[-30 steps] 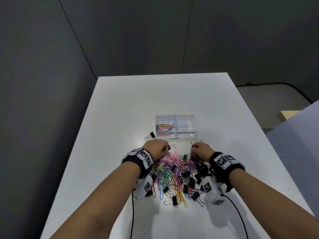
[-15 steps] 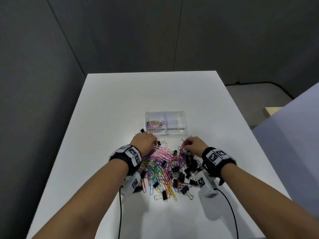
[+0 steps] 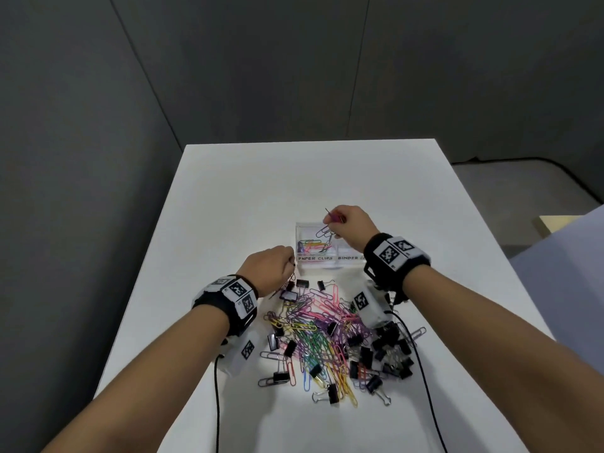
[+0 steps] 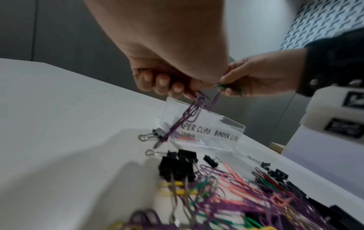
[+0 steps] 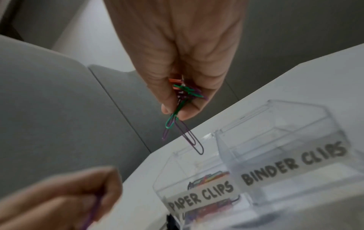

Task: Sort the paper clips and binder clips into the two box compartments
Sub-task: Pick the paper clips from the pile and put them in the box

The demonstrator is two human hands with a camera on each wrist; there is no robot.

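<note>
Head view: right hand [image 3: 348, 223] up over the clear box [image 3: 330, 265], pinching a small bunch of paper clips [image 3: 327, 231] that dangles above the left compartment, the one marked PAPER CLIPS. Left hand [image 3: 268, 268] just short of the box's near left corner, fingers curled round a few purple clips [image 4: 189, 114] hanging in a linked string; in the left wrist view the string hangs down in front of the box, over a binder clip on the table

Done so far, judging by the contents: only a thin layer of coloured paper clips lying in the left compartment [image 5: 206, 179]. Right compartment [image 5: 279, 140], marked BINDER CLIPS, looks bare, with nothing dark seen inside from the right wrist view

Left to do: nearly everything. Large mixed pile [image 3: 330, 338] spread on the white table [image 3: 228, 207] between the wrists and the box, bright paper clips tangled with black binder clips [image 3: 302, 284], several of those lying loose at the pile's edges and just before the box. Probably an early stage, then: two handfuls about to go in, no binder clip sorted yet as far as can be seen. Tangling likely to slow things, since clips come up hooked together rather than singly
</note>
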